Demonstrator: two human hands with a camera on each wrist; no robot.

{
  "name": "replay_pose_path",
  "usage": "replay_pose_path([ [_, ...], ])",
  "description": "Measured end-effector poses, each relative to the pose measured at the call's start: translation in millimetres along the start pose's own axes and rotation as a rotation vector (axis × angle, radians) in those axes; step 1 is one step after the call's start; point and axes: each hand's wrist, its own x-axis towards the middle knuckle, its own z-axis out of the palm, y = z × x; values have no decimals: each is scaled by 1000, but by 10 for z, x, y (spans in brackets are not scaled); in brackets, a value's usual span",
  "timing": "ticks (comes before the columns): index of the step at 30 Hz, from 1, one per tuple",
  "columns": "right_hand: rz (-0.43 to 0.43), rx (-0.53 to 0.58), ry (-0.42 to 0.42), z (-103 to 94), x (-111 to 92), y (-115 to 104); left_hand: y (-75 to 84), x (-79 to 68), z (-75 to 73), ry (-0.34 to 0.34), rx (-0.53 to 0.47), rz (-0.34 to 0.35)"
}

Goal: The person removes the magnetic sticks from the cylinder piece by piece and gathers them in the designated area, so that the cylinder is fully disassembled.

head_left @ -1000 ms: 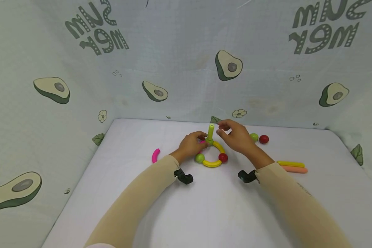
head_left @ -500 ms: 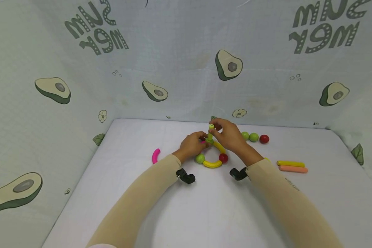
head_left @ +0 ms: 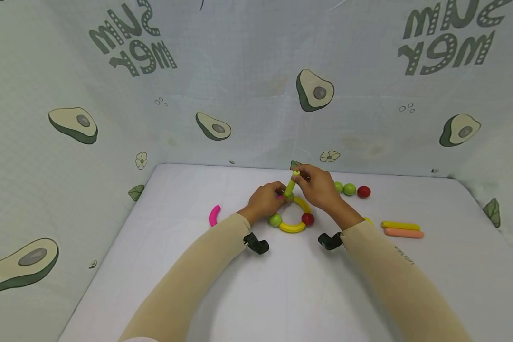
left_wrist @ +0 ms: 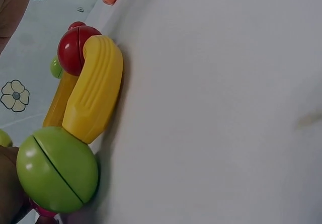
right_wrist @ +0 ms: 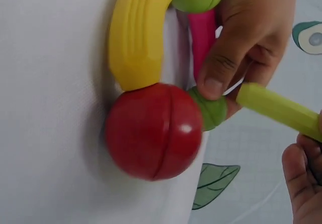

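Observation:
A ring of magnetic toy pieces lies mid-table: a near green ball [head_left: 275,219], a red ball [head_left: 308,218], yellow curved rods [head_left: 292,228] and a pink curved rod [right_wrist: 201,38]. At its far side, my left hand [head_left: 265,199] pinches another green ball [right_wrist: 209,110] between thumb and fingers. My right hand [head_left: 318,187] holds a lime-green straight rod [right_wrist: 279,110] by its upper end. In the right wrist view a gap shows between the rod's lower end and that ball. The left wrist view shows the near yellow curved rod joining the green and red balls.
Right of the ring lie two green balls [head_left: 349,189] and a red ball [head_left: 364,192] in a row. Nearer, a yellow straight rod [head_left: 400,225] lies beside an orange one [head_left: 403,233]. A loose pink curved rod [head_left: 214,215] is at the left, partly behind the left sleeve.
My right hand has moved left from beside the upright lime-green rod and taken hold of its top. The rod now leans right, off the ball. My left hand has barely moved.

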Motion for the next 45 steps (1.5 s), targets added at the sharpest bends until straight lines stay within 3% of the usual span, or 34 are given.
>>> replay_pose_path([
  [9, -3, 62, 27, -78, -50, 44, -11, -26, 5, 6, -2, 3],
  [21, -1, 14, 22, -299, -265, 215, -8, -31, 18, 17, 0, 19],
  [33, 44, -27, -28, -499, -469, 447, -25, -28, 40, 23, -4, 18],
  [45, 76, -57, -97, -643, -550, 665, -32, -17, 52, 25, 8, 14],
])
